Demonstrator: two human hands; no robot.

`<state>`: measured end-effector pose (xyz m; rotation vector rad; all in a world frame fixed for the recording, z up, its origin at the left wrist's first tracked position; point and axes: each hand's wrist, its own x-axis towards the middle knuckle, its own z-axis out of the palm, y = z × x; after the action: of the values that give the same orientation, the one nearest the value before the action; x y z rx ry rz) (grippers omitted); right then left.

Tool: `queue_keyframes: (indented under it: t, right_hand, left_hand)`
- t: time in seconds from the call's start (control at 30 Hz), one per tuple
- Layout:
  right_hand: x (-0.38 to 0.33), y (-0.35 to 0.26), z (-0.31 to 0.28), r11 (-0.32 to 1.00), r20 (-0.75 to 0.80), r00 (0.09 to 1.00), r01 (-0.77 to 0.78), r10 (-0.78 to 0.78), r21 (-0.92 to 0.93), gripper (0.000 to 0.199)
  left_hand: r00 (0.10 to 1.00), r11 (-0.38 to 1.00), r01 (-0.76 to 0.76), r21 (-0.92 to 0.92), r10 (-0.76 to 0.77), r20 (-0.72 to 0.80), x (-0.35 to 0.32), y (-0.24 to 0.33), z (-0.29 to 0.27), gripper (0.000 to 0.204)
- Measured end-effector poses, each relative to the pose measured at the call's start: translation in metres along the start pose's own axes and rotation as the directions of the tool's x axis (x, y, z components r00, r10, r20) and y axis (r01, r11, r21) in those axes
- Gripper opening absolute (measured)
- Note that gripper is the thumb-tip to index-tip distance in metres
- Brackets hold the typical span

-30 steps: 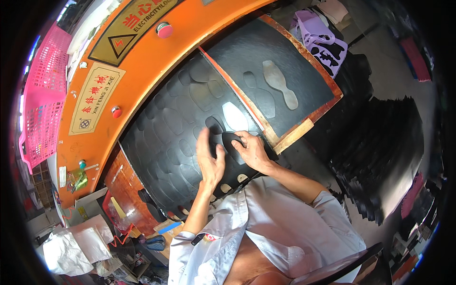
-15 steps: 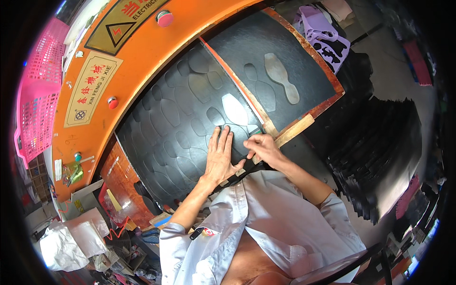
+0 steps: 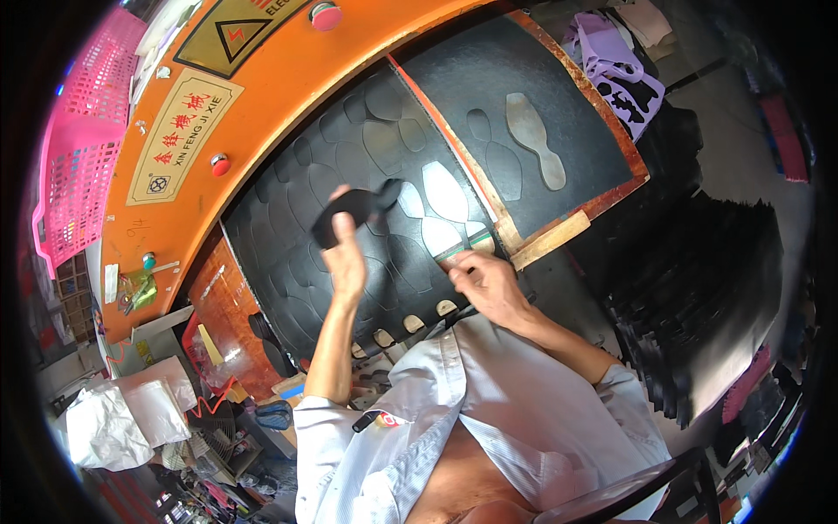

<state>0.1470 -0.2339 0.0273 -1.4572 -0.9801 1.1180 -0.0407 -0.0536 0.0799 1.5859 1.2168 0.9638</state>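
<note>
My left hand is raised over a large black sheet, its fingers and thumb closed round a black sole-shaped piece that is blurred by motion. Cut sole outlines cover much of the sheet. Pale sole-shaped openings show in it to the right of the held piece. Beside the lower opening, my right hand rests at the sheet's near edge with fingers curled together. Whether anything is between those fingers is hidden. A narrow strip with a green edge lies just beyond them.
An orange machine beam with red buttons arches over the far left. Right of a wooden strip, a second black sheet bears a grey sole shape. Stacked black sheets lie at right, a purple bag behind.
My left hand has lifted off the sheet and moved up and left with the black sole-shaped piece, baring a pale opening. My right hand stays near the sheet's edge. The view has shifted slightly.
</note>
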Motion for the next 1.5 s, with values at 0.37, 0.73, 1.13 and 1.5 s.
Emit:
queue_keyframes:
  t: [0.37, 0.73, 1.13, 1.5]
  right_hand:
    - [0.043, 0.029, 0.021, 0.514, 0.507, 0.714, -0.7, 0.483, 0.497, 0.022]
    - [-0.012, -0.017, 0.046, 0.939, -0.068, 0.98, 0.156, -0.185, -0.306, 0.019]
    - [0.018, 0.007, 0.091, 0.876, 0.368, 0.812, -0.482, 0.453, -0.015, 0.028]
    - [0.032, 0.014, 0.097, 0.577, 0.397, 0.739, -0.674, 0.545, 0.462, 0.027]
  left_hand:
    - [0.699, 0.674, -0.565, 0.476, 0.084, 0.71, -0.064, -0.032, -0.007, 0.089]
    - [0.944, 0.992, -0.104, 0.078, 0.074, 0.322, -0.027, -0.039, -0.034, 0.034]
    - [0.695, 0.626, -0.718, 0.304, 0.663, 0.277, -0.016, -0.031, -0.106, 0.054]
    - [0.594, 0.684, -0.665, 0.301, 0.239, 0.768, -0.05, -0.067, -0.086, 0.078]
